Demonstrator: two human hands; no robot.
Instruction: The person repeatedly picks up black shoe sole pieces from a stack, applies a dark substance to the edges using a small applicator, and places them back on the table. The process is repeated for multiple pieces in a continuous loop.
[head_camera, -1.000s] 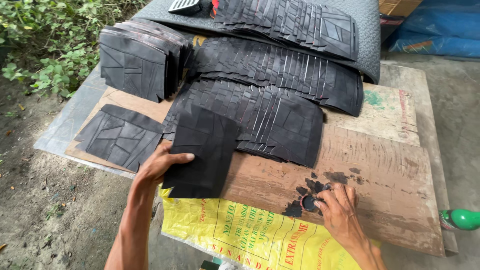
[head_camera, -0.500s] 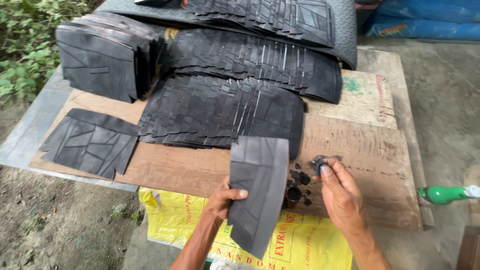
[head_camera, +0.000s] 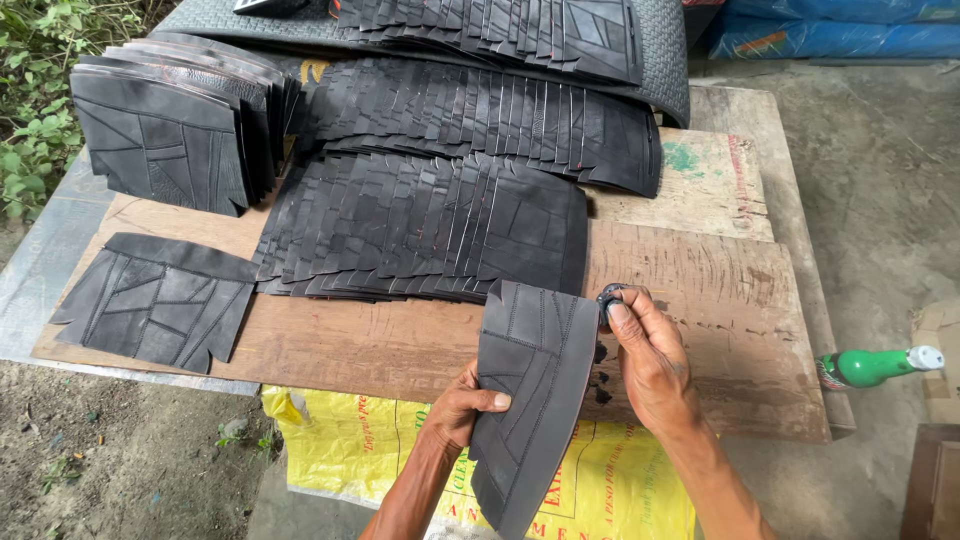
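Observation:
My left hand (head_camera: 462, 408) grips the left edge of a black rubber sheet (head_camera: 532, 395) cut from a tyre, held tilted above the front edge of the wooden board (head_camera: 390, 340). My right hand (head_camera: 645, 355) pinches a small dark round piece (head_camera: 607, 296) at the sheet's upper right corner. A few small black rubber bits (head_camera: 600, 372) lie on the board beside that hand. Behind the sheet, a fanned row of similar black rubber sheets (head_camera: 430, 230) lies flat on the board.
More rows of rubber sheets (head_camera: 500, 115) and an upright stack (head_camera: 165, 135) fill the back and left. Two sheets (head_camera: 150, 300) lie at the front left. A yellow printed sack (head_camera: 620, 480) hangs below the board. A green bottle (head_camera: 875, 365) lies at the right.
My left hand lifted one rubber sheet off the pile and brought it to the right, toward my right hand, which rose from the small bits to the sheet's corner.

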